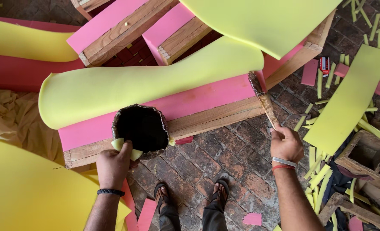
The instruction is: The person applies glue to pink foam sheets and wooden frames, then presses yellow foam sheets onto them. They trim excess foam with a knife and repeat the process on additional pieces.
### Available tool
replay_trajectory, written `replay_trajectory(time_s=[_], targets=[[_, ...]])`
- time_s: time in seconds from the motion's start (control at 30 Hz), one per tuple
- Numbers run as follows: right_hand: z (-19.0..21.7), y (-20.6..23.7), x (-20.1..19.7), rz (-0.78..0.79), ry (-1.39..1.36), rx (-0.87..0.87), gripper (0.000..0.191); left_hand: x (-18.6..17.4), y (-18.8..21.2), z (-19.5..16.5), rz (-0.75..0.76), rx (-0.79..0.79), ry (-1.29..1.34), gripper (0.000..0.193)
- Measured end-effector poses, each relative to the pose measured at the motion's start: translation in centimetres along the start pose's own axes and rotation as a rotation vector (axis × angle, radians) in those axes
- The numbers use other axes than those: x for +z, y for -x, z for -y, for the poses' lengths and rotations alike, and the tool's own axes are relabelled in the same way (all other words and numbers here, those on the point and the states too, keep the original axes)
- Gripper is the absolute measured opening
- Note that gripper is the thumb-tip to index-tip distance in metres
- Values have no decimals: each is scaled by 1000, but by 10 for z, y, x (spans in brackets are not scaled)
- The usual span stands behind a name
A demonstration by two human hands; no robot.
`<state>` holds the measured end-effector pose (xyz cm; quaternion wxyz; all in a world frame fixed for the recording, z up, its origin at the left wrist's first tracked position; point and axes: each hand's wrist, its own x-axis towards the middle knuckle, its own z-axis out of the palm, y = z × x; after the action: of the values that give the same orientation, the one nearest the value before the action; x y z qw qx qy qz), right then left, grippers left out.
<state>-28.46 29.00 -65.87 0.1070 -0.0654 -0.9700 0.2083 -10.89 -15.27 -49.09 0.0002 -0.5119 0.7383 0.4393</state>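
A wooden frame (215,117) faced with pink foam (198,100) fills the middle of the view, standing on a brick floor (241,158), and a big yellow foam sheet (134,83) is curled back over it so that the pink strip along the near rail lies bare. More yellow sheets lie at the lower left and upper left, and another flat piece (350,98) rests to the right among a scatter of thin yellow offcuts (320,179) and a few small pink scraps. The left hand (113,164) is clamped on the rim of a dark, crusted tin (142,128), with a small wad of yellow foam pinched between the fingers and the rim; the tin sits against the near edge of the frame, its inside black and too dark to read. The right hand (286,143) is closed around the handle of a worn, caked brush (264,100), whose head touches the right end of the pink strip just below the lifted yellow sheet. Judging from this, the work in hand looks like spreading something from the tin onto the pink face; doing it well would call for an even coat right to the corners, keeping the tin level, and keeping the curled sheet clear of the wet strip. Two sandalled feet (190,194) stand below.
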Motion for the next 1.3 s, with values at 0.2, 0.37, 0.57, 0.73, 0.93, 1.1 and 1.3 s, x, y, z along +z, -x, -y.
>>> replay_trajectory(time_s=[0.2, 0.37, 0.57, 0.73, 0.93, 1.1, 1.3], targets=[[-25, -5, 9, -55, -80, 1, 12, 9, 4, -5, -23, 12, -90, 52], [2, 31, -15, 28, -113, 28, 7, 11, 6, -7, -44, 42, -127, 53], [23, 77, -23, 347, -290, -270, 8, 12, 6, -1, -51, 23, -101, 51], [58, 107, -3, 542, -826, 468, 13, 7, 0, 8, -48, 17, -59, 45], [84, 142, 19, 720, -485, 182, 17, 0, -6, 18, -32, 9, -67, 49], [65, 134, 9, 541, -683, 602, 17, -7, -4, 17, 24, 11, -48, 49], [124, 86, -92, 781, -192, 68, 19, -6, -2, 11, 71, 37, -146, 48]])
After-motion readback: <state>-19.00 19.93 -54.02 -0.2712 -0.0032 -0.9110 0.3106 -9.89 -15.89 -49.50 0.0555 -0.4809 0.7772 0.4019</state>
